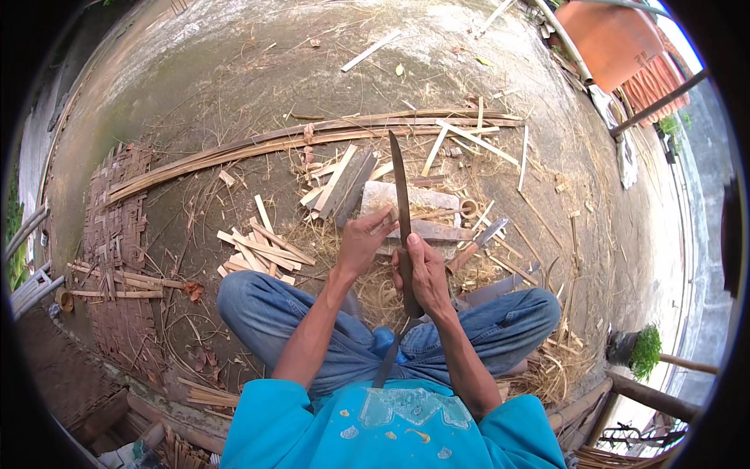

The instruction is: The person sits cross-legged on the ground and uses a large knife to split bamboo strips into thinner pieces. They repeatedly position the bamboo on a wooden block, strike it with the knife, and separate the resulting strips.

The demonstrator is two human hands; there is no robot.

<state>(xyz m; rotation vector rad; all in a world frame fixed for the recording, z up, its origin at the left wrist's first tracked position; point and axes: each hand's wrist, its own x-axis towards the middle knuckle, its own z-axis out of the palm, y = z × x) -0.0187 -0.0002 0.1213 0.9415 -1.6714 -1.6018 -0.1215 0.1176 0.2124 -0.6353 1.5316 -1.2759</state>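
Observation:
A long dark machete (400,172) points away from me, its blade tip beyond my hands and its lower end near my lap. My right hand (424,273) is closed round its lower part, thumb stretched along it. My left hand (364,241) is beside the blade's left side, fingertips pinched close to it; a small pale bit may be between them, but I cannot make it out. Just past my hands lies a pale stone block (380,195), with a wooden piece (437,231) in front of it. A knife (478,244) with a wooden handle lies right of my right hand.
Cut bamboo strips (266,248) are piled on the left. Long split bamboo lengths (234,155) lie across the far side. Shavings (547,383) surround my crossed legs. A woven mat (117,211) is at far left, a potted plant (645,352) at right.

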